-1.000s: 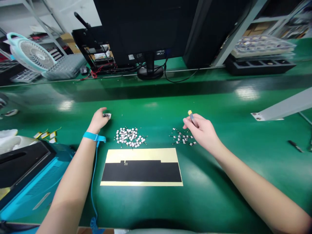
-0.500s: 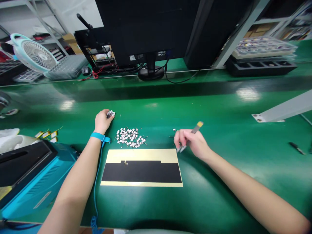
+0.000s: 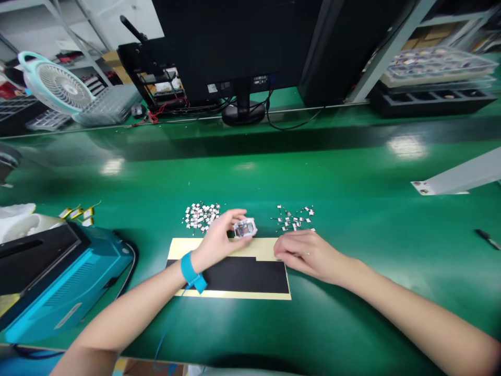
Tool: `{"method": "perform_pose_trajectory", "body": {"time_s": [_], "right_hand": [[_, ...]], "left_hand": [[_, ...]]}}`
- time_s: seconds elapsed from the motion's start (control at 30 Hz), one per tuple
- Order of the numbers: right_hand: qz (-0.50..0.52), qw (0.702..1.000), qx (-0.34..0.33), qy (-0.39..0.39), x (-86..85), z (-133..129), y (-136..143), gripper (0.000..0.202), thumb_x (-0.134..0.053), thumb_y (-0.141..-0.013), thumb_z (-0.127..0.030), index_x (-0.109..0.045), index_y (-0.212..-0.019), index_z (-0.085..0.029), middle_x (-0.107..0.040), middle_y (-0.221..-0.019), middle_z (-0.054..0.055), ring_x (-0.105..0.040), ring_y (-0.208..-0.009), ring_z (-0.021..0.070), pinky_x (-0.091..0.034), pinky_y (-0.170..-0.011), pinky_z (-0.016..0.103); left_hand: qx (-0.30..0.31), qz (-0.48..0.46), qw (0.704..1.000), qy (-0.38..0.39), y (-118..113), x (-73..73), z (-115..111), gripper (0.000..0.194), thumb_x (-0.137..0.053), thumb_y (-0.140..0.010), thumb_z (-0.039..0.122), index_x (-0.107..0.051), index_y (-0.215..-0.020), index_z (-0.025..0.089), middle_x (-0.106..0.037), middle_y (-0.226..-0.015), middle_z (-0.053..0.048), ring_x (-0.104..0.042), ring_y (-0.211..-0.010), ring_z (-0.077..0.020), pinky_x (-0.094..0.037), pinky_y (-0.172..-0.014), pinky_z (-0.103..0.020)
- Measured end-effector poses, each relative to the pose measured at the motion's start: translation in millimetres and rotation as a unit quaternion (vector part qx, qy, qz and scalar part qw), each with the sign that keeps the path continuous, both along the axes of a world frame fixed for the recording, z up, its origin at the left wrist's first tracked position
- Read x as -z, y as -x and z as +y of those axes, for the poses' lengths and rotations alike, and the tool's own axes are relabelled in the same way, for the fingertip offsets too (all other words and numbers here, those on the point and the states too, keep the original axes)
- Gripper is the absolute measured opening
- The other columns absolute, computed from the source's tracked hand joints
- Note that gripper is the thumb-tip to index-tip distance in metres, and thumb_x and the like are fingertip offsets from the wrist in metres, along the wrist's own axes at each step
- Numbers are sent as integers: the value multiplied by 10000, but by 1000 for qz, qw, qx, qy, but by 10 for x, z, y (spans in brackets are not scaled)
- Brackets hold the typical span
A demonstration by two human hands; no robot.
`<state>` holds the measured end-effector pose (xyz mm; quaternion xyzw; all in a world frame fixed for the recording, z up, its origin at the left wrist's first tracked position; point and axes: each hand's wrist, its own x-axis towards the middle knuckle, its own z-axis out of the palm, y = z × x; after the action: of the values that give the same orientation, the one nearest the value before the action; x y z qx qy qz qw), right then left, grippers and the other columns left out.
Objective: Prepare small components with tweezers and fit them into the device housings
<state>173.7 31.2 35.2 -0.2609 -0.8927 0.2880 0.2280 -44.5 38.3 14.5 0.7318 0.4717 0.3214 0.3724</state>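
My left hand (image 3: 221, 234) reaches over the back edge of the yellow-and-black sheet. Its thumb and fingers grip a small white-framed case with electronics inside (image 3: 245, 228). My right hand (image 3: 303, 251) is closed in a pinch at the sheet's right edge; the tweezers seen in it earlier are almost wholly hidden by the fingers. Behind my right hand lies a loose group of small white parts with dark leads (image 3: 294, 220). A denser pile of similar white parts (image 3: 199, 215) lies left of my left hand. The sheet (image 3: 250, 282) is partly covered by my left wrist and its blue strap.
A teal machine (image 3: 74, 282) stands at the left, with yellow-edged flat packs (image 3: 78, 213) behind it. A monitor stand (image 3: 243, 112) and a fan (image 3: 58, 83) are at the back. A metal arm (image 3: 462, 175) and a black pen (image 3: 486, 238) are at the right.
My left hand has moved right, from beyond the left pile to above the sheet, carrying the case. My right hand has turned and lowered slightly; the tweezers' yellow end no longer shows.
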Motion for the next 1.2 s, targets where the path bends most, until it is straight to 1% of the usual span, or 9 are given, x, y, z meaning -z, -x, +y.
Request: {"method": "perform_pose_trajectory", "body": {"time_s": [0.1,0.3,0.5,0.63,0.7,0.83,1.0,1.07,1.2], "right_hand": [[-34,999,-13,5,-14,-65,-53,244,-459,-846,-314,-534,-721,-119,-561,-656,48,-495,-582,119,-378,-534,226],[-27,993,-18,110,37,-63,-249,116,-497,-827,-207,-544,-910,-141,-593,-886,70,-534,-829,143,-423,-718,247],[22,981,31,191,10,-65,-447,69,-487,-813,-128,-535,-779,-162,-609,-856,39,-561,-828,128,-429,-731,249],[140,960,80,229,-65,-92,-434,116,-559,-763,-116,-523,-662,-160,-618,-901,32,-581,-826,115,-452,-733,231],[211,942,109,236,-54,-106,-378,99,-598,-729,-98,-548,-666,-157,-625,-878,35,-595,-809,115,-473,-724,224],[278,926,98,234,54,-151,-253,153,-613,-712,-72,-611,-833,-166,-642,-908,44,-604,-868,141,-500,-780,256],[266,936,86,213,112,-241,-206,172,-570,-738,-40,-616,-860,-153,-638,-954,59,-603,-892,134,-491,-827,237],[240,953,74,170,96,-270,-215,194,-558,-739,-16,-609,-882,-137,-632,-967,79,-596,-909,139,-487,-839,243],[216,975,3,55,48,-280,-232,238,-552,-724,23,-593,-925,-98,-616,-1004,128,-546,-1004,176,-469,-877,296]], "left_hand": [[22,13,1000,7,-107,137,-90,444,-606,-682,214,-435,-1090,178,-574,-1013,-82,-568,-932,-184,-490,-778,-309],[15,-5,1000,6,-406,124,-127,411,-607,-682,200,-454,-1063,182,-575,-1046,-76,-567,-956,-190,-488,-800,-309],[28,-16,999,22,-486,118,-168,434,-599,-690,170,-431,-1090,193,-570,-1082,-79,-567,-972,-188,-488,-818,-306],[43,-7,999,9,-458,81,-181,432,-615,-689,196,-439,-1084,191,-582,-1074,-81,-567,-977,-195,-488,-826,-312],[56,2,998,0,-453,56,-194,433,-625,-686,206,-446,-1080,196,-591,-1067,-78,-569,-976,-197,-490,-818,-305],[77,7,996,-35,-450,12,-216,428,-635,-687,213,-459,-1077,204,-609,-1044,-65,-590,-932,-181,-495,-780,-280],[98,12,992,-82,-442,-5,-212,423,-638,-687,227,-470,-1074,193,-624,-1018,-58,-599,-908,-160,-484,-779,-259],[99,3,991,-92,-439,-3,-204,409,-637,-688,220,-477,-1063,184,-624,-1017,-72,-597,-917,-160,-486,-780,-262],[122,-28,982,-139,-432,-5,-190,219,-604,-722,196,-545,-930,160,-614,-1032,-113,-580,-959,-167,-477,-809,-282]]}}
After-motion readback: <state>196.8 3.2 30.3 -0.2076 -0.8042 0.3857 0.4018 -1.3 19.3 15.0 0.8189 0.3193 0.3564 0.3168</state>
